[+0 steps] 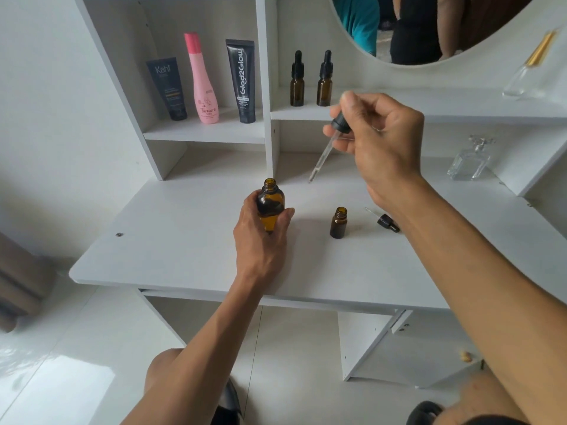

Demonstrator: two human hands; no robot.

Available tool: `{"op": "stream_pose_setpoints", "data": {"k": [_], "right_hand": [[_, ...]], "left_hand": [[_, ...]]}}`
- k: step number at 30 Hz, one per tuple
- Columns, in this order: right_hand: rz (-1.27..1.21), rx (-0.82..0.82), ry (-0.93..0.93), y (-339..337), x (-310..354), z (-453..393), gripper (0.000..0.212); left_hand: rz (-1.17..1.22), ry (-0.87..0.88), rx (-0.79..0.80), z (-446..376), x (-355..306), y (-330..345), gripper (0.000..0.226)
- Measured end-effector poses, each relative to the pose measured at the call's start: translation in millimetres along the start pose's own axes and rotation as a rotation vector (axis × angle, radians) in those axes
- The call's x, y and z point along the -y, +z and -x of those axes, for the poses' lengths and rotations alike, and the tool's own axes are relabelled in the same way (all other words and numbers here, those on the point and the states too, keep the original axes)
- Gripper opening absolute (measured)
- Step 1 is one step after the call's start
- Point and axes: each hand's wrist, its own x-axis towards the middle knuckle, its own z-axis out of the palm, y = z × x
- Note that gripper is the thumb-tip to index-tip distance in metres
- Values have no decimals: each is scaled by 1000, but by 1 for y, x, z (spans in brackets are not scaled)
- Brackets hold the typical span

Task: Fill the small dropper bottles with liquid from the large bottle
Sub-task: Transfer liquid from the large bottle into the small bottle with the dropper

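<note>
Risk: drips. Right hand (379, 142) pinches the dropper (326, 147) above the desk (171, 240); left hand (260, 237) grips the large bottle (270, 204). Pipette, seemingly loaded, could miss the small bottle (338, 223).

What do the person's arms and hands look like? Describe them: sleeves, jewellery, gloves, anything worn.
Both forearms are bare as far as the picture shows them; no sleeve reaches into view. The left hand and the right hand wear no gloves, and no ring, watch or bracelet shows on the fingers or wrists.
</note>
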Motion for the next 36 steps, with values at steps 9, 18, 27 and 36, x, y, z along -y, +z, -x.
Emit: {"op": "stream_pose_setpoints", "data": {"k": [9,18,27,36], "right_hand": [[87,-63,26,-34,-18,5,14],[103,-58,26,-38,-21,10,14],[156,-47,36,-38,-26,12,14],[172,-26,36,-35,-25,12,14]], "left_hand": [[-7,2,-11,0,1,1,49],[-16,5,-16,2,-2,0,50],[-3,6,-18,2,-2,0,48],[-4,4,-22,1,-1,1,49]]}}
